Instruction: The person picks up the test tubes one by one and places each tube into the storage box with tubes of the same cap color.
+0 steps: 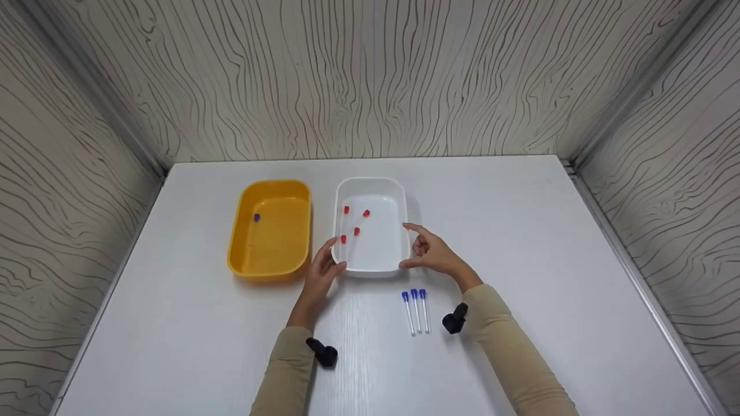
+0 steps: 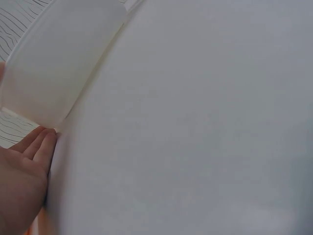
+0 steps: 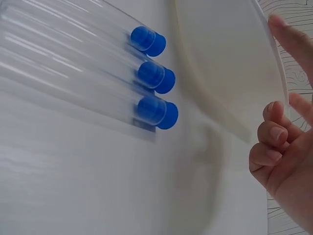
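Observation:
A white tray (image 1: 378,254) sits between both hands, with several clear tubes with red caps (image 1: 356,231) inside on its left. The left hand (image 1: 319,277) grips the tray's near left corner, thumb over the near rim and fingers along the left side. At the right side, the right hand (image 1: 436,254) holds the rim with thumb and index finger spread apart; its other fingers are curled outside the wall, as the right wrist view shows. Three clear tubes with blue caps (image 3: 156,77) lie side by side on the table, just nearer than the right hand.
A yellow tray (image 1: 269,268) stands left of the white one, holding a blue-capped tube (image 1: 256,218). The white table (image 1: 520,231) is bounded by wood-patterned panels (image 1: 370,81) at the back and sides. Small black devices (image 1: 455,319) sit at both wrists.

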The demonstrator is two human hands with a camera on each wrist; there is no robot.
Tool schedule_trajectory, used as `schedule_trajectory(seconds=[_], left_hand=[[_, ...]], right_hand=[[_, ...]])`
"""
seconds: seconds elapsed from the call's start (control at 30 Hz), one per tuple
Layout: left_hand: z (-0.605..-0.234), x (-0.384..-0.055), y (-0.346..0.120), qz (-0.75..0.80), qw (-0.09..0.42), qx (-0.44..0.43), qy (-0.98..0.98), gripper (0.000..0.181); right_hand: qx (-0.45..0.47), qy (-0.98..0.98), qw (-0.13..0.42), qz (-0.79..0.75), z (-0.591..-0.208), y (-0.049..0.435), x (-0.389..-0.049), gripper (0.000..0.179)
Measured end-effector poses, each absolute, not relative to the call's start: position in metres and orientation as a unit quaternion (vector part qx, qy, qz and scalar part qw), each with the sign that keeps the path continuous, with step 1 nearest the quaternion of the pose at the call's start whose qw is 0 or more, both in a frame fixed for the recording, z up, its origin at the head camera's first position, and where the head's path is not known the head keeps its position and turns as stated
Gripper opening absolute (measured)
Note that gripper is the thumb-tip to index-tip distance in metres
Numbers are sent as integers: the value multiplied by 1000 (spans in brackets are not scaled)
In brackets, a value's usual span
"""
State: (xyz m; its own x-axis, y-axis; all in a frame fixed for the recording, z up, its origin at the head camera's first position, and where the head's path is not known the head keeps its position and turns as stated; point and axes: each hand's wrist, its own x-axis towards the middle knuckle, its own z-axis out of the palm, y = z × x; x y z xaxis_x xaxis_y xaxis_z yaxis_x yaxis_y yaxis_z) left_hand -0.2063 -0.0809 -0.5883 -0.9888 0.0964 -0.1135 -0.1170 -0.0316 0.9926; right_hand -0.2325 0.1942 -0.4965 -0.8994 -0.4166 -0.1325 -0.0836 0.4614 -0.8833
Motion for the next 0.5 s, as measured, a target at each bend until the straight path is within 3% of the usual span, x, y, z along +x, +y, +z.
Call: schedule_trajectory(seconds=[0.23, 0.5], left_hand=[[-589, -207, -80, 720, 70, -7, 690, 63], [-588, -204, -77, 718, 22, 37, 695, 62]], right_hand=[[-155, 841, 142, -498, -516, 198, -235, 82], [-157, 841, 105, -507, -537, 208, -229, 81]])
